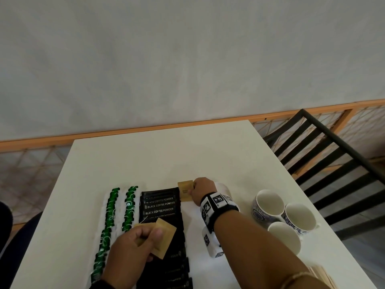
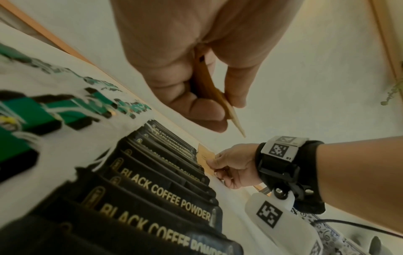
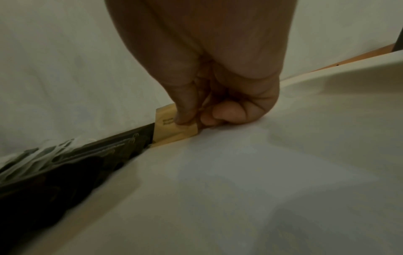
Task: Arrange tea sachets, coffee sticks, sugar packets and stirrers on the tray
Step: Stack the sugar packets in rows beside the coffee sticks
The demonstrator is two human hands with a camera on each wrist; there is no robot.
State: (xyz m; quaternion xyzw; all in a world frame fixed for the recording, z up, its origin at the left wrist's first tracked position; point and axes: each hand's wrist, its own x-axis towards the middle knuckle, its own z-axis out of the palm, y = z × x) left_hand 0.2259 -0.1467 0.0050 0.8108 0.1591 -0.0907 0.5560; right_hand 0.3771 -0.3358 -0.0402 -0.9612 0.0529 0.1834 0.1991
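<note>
Two columns of green tea sachets (image 1: 112, 215) (image 2: 43, 112) and a column of black coffee sticks (image 1: 160, 205) (image 2: 163, 189) (image 3: 65, 172) lie on the white tray (image 1: 193, 226). My right hand (image 1: 192, 191) (image 2: 220, 165) (image 3: 191, 120) pinches a brown sugar packet (image 1: 185, 190) (image 2: 205, 155) (image 3: 172, 132) at the tray's far end, right beside the coffee sticks, its lower edge touching the tray. My left hand (image 1: 152, 236) (image 2: 218, 107) hovers over the near coffee sticks and grips a few more brown sugar packets (image 1: 164, 240) (image 2: 231, 112).
Three white cups with blue patterns (image 1: 285, 217) stand to the right of the tray. Wooden stirrers (image 1: 320, 274) lie at the table's near right corner. A black chair (image 1: 333, 155) stands beyond the table's right edge. The far half of the table (image 1: 166, 155) is bare.
</note>
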